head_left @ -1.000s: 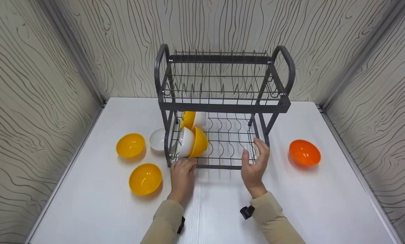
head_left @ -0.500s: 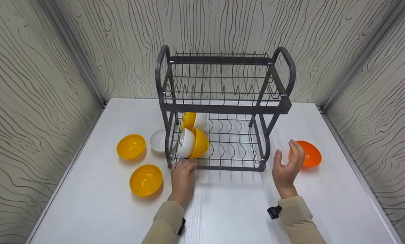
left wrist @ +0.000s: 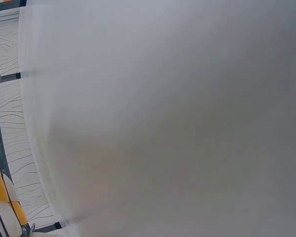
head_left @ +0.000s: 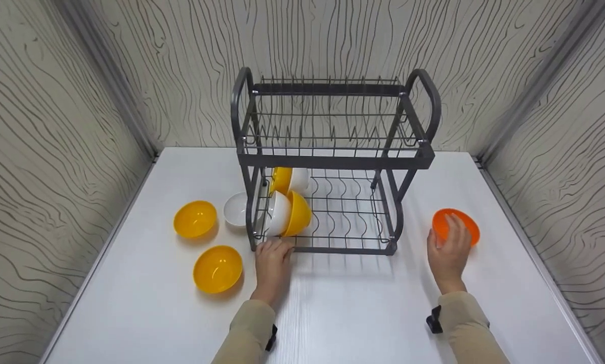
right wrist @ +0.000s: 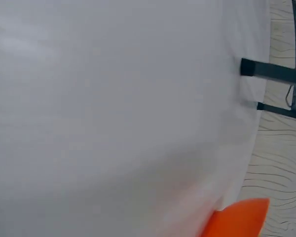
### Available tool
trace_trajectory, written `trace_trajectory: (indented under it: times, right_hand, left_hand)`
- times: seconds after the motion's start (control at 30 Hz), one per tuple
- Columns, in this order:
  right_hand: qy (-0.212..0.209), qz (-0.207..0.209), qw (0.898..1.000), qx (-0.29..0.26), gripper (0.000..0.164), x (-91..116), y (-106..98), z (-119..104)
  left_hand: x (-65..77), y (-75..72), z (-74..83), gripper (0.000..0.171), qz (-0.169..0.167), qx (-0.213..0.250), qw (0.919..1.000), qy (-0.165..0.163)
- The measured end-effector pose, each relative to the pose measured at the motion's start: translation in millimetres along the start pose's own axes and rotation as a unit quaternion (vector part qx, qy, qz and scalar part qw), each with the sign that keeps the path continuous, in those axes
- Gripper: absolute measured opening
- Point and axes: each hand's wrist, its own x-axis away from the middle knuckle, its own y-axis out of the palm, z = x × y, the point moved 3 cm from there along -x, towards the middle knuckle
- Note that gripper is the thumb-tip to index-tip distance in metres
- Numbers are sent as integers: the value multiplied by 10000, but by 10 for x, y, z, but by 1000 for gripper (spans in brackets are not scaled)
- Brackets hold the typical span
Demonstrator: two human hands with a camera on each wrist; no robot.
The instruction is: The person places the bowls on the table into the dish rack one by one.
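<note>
My left hand (head_left: 272, 268) grips the lower front bar at the left corner of a dark two-tier dish rack (head_left: 333, 162), fingers bent over it. At the right, my right hand (head_left: 449, 258) reaches over an orange bowl (head_left: 472, 230) on the table; its fingers are inside the bowl and the thumb is at the left rim, with a gap between them. The hand hides the near side. In the right wrist view, part of the orange bowl (right wrist: 239, 217) shows at the bottom. On the lower tier's left, a white bowl (head_left: 278, 215) and a yellow bowl (head_left: 298, 215) stand on edge.
Behind them on that tier are another yellow bowl (head_left: 281, 179) and white bowl (head_left: 299, 179). Left of the rack, two yellow bowls (head_left: 195, 219) and a white bowl (head_left: 235, 210) sit on the white table (head_left: 333, 313). Patterned walls (head_left: 196, 60) enclose the table.
My right hand has moved right from the rack's front right corner to the orange bowl, and its fingers now reach into it. The left hand stays on the rack.
</note>
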Motion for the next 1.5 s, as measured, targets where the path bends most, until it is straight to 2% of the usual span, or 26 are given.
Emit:
trace_trajectory:
  times: [0.2, 0.4, 0.5, 0.67, 0.8, 0.9, 1.0, 1.13, 1.33, 1.5]
  right_hand:
    - [368, -681, 9956, 529, 46, 59, 73, 240]
    - [394, -1539, 9815, 1070, 53, 89, 142, 377]
    - [384, -2032, 9702, 1265, 55, 84, 176, 432]
    - [769, -2798, 9440, 1570, 62, 86, 199, 508]
    - [1068, -3188, 9263, 1702, 67, 93, 199, 530]
    - [1181, -3345, 9187, 1736, 67, 93, 203, 544]
    - [1113, -3349, 9188, 1770, 62, 96, 206, 563]
    - [892, -3148, 9279, 1785, 50, 106, 184, 563]
    - [783, -3034, 9325, 1796, 32, 118, 160, 542]
    - [401, -2465, 9545, 1628, 18, 136, 156, 518]
  left_hand:
    - [1, 9, 0, 5, -17, 28, 10000, -54]
    - [3, 8, 5, 5, 22, 6, 10000, -5]
    - [2, 1, 12, 6, 41, 6, 10000, 27]
    - [-7, -10, 26, 6, 56, 22, 9999, 81]
    - [-11, -2, 22, 6, -20, 14, 10000, 35]
    - [-15, 6, 13, 6, -39, -5, 10000, 34]
    - [-18, 9, 7, 6, 17, 14, 10000, 77]
    - [-17, 10, 3, 6, 41, 42, 9999, 92]
    - [-18, 3, 10, 5, 61, 47, 9999, 104]
    - [-16, 3, 11, 6, 76, 24, 9999, 139]
